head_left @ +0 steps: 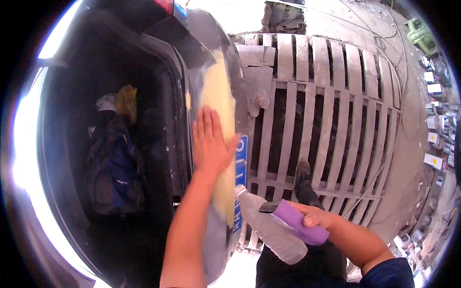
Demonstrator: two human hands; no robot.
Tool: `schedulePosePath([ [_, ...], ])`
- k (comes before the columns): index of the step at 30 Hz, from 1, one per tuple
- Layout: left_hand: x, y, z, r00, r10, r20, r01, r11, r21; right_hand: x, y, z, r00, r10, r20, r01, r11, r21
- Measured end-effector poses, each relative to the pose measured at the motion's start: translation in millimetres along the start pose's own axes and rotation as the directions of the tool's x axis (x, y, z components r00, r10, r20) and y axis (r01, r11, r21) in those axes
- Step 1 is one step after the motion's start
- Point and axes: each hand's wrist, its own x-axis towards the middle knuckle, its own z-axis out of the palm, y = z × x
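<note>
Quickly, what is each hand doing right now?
Left hand: open, flat on the yellow patch of the bumper.
Right hand: closed on a purple block and a bottle.

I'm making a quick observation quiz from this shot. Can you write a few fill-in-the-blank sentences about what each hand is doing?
1. The left hand lies flat with its fingers ____ on the yellowish patch of the car's rear bumper.
2. The right hand holds a clear plastic bottle and a ____ block.
3. Beside the bumper, the car's boot stands ____.
4. The person's shoe stands on a slatted ____.

Missing words: spread; purple; open; grating
</note>
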Motion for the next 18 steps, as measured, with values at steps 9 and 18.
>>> schedulePosePath([
  [9, -203, 21, 12, 0.985, 0.010, 0.170, -0.005, 1.000, -0.030, -4, 119, 25, 0.997, -0.011, -0.080, 0.015, 0.999, 0.052],
  [18, -278, 20, 34, 0.999, 0.032, 0.038, -0.032, 0.999, -0.005, -3, 182, 44, 0.995, -0.068, -0.070, 0.075, 0.993, 0.088],
])
